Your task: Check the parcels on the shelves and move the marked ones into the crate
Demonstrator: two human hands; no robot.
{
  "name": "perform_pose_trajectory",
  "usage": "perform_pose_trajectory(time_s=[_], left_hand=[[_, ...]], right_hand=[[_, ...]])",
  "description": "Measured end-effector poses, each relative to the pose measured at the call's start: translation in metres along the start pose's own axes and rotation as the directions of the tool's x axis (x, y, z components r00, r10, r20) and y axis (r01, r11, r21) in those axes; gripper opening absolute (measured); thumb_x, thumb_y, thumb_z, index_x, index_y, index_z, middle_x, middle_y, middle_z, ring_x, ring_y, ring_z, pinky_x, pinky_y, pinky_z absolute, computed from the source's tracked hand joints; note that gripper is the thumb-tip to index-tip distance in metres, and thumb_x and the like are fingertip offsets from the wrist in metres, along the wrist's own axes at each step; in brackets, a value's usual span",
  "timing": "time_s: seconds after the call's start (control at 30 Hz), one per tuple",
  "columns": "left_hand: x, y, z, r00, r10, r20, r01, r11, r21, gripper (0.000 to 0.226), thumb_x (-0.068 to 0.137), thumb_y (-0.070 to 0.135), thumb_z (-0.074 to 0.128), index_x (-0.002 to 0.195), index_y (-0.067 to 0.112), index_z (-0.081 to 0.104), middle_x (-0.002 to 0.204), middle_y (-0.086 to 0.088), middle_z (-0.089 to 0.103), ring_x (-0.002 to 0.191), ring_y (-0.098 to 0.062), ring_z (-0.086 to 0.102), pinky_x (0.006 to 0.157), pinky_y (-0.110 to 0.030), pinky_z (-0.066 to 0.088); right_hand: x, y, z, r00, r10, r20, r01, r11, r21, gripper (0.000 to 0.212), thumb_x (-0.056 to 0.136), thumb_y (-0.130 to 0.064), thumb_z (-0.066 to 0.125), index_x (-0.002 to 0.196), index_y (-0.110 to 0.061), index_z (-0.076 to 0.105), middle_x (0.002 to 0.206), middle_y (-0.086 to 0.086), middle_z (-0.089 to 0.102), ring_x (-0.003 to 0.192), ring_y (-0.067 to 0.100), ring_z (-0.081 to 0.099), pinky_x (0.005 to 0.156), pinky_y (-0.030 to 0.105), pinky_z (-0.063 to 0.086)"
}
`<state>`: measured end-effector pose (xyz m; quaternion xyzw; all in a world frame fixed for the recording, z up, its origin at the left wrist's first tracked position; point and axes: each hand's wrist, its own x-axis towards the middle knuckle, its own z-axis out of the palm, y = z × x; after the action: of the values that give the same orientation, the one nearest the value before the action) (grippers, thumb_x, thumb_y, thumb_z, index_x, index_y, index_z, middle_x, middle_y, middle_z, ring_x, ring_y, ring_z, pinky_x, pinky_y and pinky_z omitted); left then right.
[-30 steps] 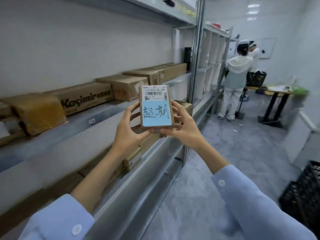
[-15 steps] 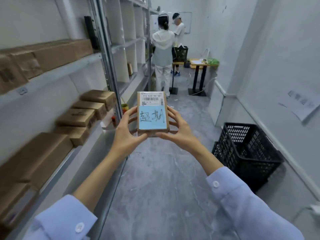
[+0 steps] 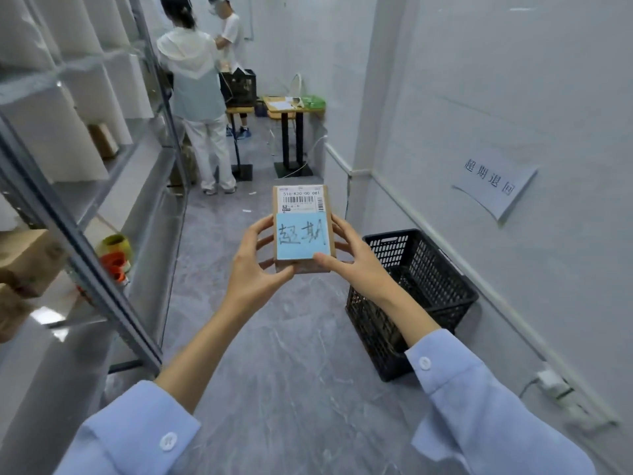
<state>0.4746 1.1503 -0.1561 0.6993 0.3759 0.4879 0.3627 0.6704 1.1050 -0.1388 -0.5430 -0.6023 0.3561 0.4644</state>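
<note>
Parcel [image 3: 301, 228] sits upright in front of me, held up over the aisle floor [image 3: 274, 354] between both hands. It is a small brown cardboard box with a white barcode label across the top and a blue note [image 3: 301, 238] below it bearing two handwritten characters. My left hand [image 3: 250, 269] clamps the left edge, thumb pressed at the bottom corner and fingers curled behind. My right hand [image 3: 356, 258] grips the right edge, thumb on the lower front corner of the note, fingers spread along the side. Both sleeves are light blue with white cuff buttons.

Just beyond my right wrist, a black plastic crate [image 3: 421, 296] stands on the floor against the right wall; I cannot tell what lies inside. Above it a paper sign [image 3: 493, 186] with printed characters is stuck to the wall. On my left run the metal shelves [image 3: 85, 255], with brown boxes [image 3: 27, 258] and rolls of tape [image 3: 116, 255] on the lower levels. Farther down the aisle two people [image 3: 198, 90] stand by a small table [image 3: 291, 108].
</note>
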Motion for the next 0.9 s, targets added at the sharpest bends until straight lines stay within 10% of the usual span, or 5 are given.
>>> perform_pose_trajectory(time_s=[0.13, 0.7, 0.9], left_hand=[[0.058, -0.027, 0.023, 0.996, 0.002, 0.088, 0.002, 0.999, -0.053, 0.079, 0.074, 0.014, 0.083, 0.140, 0.028, 0.040, 0.139, 0.011, 0.048, 0.126, -0.005, 0.050, 0.087, -0.028, 0.057], [0.213, -0.125, 0.192, 0.972, -0.104, 0.211, 0.134, 0.982, -0.131, 0.075, 0.075, 0.016, 0.084, 0.137, 0.028, 0.043, 0.136, 0.009, 0.051, 0.124, -0.003, 0.051, 0.086, -0.026, 0.057], [0.279, -0.167, 0.296, 0.953, -0.201, 0.226, 0.226, 0.970, -0.086, 0.076, 0.076, 0.020, 0.083, 0.140, 0.025, 0.042, 0.138, 0.009, 0.050, 0.125, -0.003, 0.050, 0.089, -0.032, 0.057]], right_hand=[[0.042, 0.024, -0.024, 0.995, 0.078, -0.059, -0.078, 0.997, 0.005, 0.081, 0.079, -0.058, 0.070, 0.148, -0.048, 0.029, 0.150, -0.021, 0.040, 0.132, 0.005, 0.047, 0.109, 0.045, 0.043], [0.179, 0.161, -0.160, 0.951, 0.293, -0.103, -0.288, 0.956, 0.059, 0.073, 0.090, -0.043, 0.065, 0.152, -0.039, 0.026, 0.138, -0.016, 0.048, 0.134, 0.013, 0.044, 0.103, 0.050, 0.048], [0.241, 0.244, -0.246, 0.926, 0.376, -0.013, -0.372, 0.919, 0.130, 0.061, 0.099, -0.026, 0.055, 0.149, -0.044, 0.024, 0.128, -0.020, 0.047, 0.128, 0.011, 0.047, 0.072, 0.015, 0.054]])
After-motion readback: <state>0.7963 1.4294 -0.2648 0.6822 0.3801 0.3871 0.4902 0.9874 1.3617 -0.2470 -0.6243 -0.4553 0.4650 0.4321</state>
